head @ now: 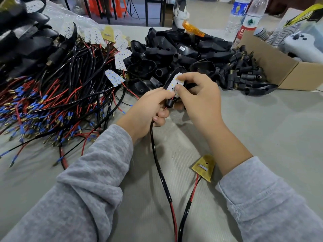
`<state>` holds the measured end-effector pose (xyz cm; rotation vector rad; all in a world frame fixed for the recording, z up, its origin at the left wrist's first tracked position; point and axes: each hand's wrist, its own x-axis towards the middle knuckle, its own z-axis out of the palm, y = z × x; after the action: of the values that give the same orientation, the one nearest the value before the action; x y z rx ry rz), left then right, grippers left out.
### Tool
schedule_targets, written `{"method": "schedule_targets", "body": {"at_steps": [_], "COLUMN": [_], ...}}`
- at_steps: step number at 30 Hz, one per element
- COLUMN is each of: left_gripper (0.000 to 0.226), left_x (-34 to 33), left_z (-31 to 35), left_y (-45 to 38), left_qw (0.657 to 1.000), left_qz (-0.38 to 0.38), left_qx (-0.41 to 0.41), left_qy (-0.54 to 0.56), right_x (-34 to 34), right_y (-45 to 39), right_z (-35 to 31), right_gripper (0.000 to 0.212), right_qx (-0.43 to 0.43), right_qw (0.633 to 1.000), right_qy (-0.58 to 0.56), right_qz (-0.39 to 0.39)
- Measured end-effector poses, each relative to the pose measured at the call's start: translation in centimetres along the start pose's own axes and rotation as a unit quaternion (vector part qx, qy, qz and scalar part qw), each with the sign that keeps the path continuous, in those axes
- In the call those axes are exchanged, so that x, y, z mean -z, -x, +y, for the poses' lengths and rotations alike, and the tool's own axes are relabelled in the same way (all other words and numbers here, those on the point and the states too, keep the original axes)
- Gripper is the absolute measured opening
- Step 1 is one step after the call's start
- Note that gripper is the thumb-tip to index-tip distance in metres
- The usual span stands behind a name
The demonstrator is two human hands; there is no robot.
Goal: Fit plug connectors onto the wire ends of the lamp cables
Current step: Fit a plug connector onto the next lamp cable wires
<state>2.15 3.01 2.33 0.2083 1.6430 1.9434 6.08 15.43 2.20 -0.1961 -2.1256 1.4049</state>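
Note:
My left hand [148,109] grips a black lamp housing [172,75] by its round neck, where a black cable [158,161] comes out and runs down toward me. A white LED board [174,85] lies in the housing's open face. My right hand [197,98] pinches this board, with thumb and forefinger on its surface. Thin red wire shows between the board and the neck. A second cable with a yellow board [203,167] lies on the table by my right forearm.
A tangle of red and black cables with blue-sleeved terminals [43,109] fills the left. A heap of black housings [174,51] and plug connectors [243,72] lies behind my hands. A cardboard box [272,67] and two water bottles [244,18] stand at the back right.

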Motion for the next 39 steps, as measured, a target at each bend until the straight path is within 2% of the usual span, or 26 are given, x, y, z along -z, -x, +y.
{"method": "schedule_targets", "body": {"at_steps": [2, 6, 10, 12, 15, 19, 23, 25, 27, 28, 30, 32, 35, 39], "left_gripper": [0.005, 0.018, 0.022, 0.025, 0.026, 0.021, 0.018, 0.016, 0.016, 0.016, 0.018, 0.026, 0.049, 0.036], "left_x": [0.1, 0.4, 0.6, 0.8, 1.3, 1.8, 2.1, 2.1, 2.1, 2.1, 2.1, 1.8, 1.2, 0.6], "left_z": [0.1, 0.3, 0.6, 0.8, 1.1, 1.0, 1.1, 1.1, 1.1, 1.1, 1.1, 1.0, 0.6, 0.1], "left_y": [0.0, 0.1, 0.0, -0.2, -0.5, -0.7, -0.8, -0.7, -0.6, -0.5, -0.4, -0.3, -0.2, -0.2], "left_qw": [0.999, 0.996, 0.997, 0.992, 0.979, 0.961, 0.947, 0.945, 0.95, 0.957, 0.976, 0.992, 0.998, 0.992], "left_qz": [-0.026, -0.053, -0.015, 0.01, 0.051, 0.111, 0.147, 0.153, 0.151, 0.144, 0.112, 0.062, 0.018, 0.016], "left_qx": [0.028, 0.059, 0.017, -0.016, -0.071, -0.147, -0.173, -0.18, -0.18, -0.172, -0.136, -0.089, -0.053, -0.067], "left_qy": [-0.014, -0.029, 0.078, 0.127, 0.182, 0.204, 0.228, 0.225, 0.204, 0.184, 0.128, 0.068, -0.005, -0.106], "right_x": [0.1, 0.2, 0.2, 0.3, 0.4, 0.2, 0.4, 0.5, 0.2, 0.0, -0.2, -0.1, 0.4, 0.4], "right_y": [0.1, 0.1, 0.3, 0.4, 0.5, 1.1, 1.2, 1.3, 1.4, 1.4, 1.2, 0.7, 0.2, -0.1], "right_z": [0.0, -0.2, -0.6, -0.9, -1.3, -1.7, -1.8, -1.8, -1.7, -1.8, -1.7, -1.4, -1.1, -0.7], "right_gripper": [0.017, 0.023, 0.043, 0.034, 0.016, 0.032, 0.051, 0.052, 0.043, 0.035, 0.021, 0.015, 0.011, 0.01], "right_qx": [0.01, 0.017, -0.01, -0.031, -0.077, -0.113, -0.124, -0.131, -0.12, -0.106, -0.078, -0.059, -0.042, -0.027], "right_qw": [1.0, 1.0, 0.998, 0.996, 0.981, 0.927, 0.893, 0.883, 0.896, 0.914, 0.954, 0.979, 0.99, 0.995], "right_qy": [0.007, -0.004, -0.058, -0.072, -0.082, -0.059, -0.066, -0.066, -0.064, -0.063, -0.067, -0.083, -0.1, -0.082], "right_qz": [0.013, 0.002, -0.031, -0.047, -0.161, -0.352, -0.427, -0.445, -0.422, -0.386, -0.282, -0.179, -0.089, -0.043]}}
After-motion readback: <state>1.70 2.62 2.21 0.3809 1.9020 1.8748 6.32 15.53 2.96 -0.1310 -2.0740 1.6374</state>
